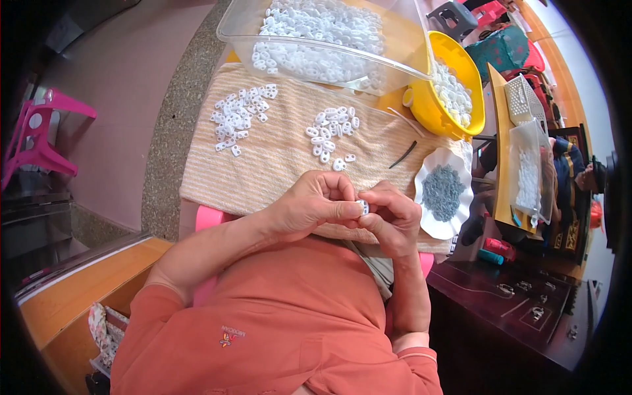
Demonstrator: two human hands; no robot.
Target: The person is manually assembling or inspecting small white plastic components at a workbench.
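Close in front of my body, both hands meet at a small white plastic piece with dark holes (363, 207). My left hand (313, 203) pinches it between thumb and curled forefinger. From the other side, the thumb and fingers of my right hand (394, 214) close on the same piece. Whether my right fingers also hold a tiny part is hidden. Just beyond my hands lies a loose group of white oval pieces with holes (327, 133). A denser pile of white pieces (234, 117) rests farther left on the striped towel (276, 172).
A white fluted dish (424, 222) of small grey translucent parts stands right of my hands. A thin dark strip (403, 155) lies nearby. Behind are a clear bin (329, 41) and a yellow basin (475, 108), both holding white pieces. Another person sits at a wooden table (501, 151) on the right.
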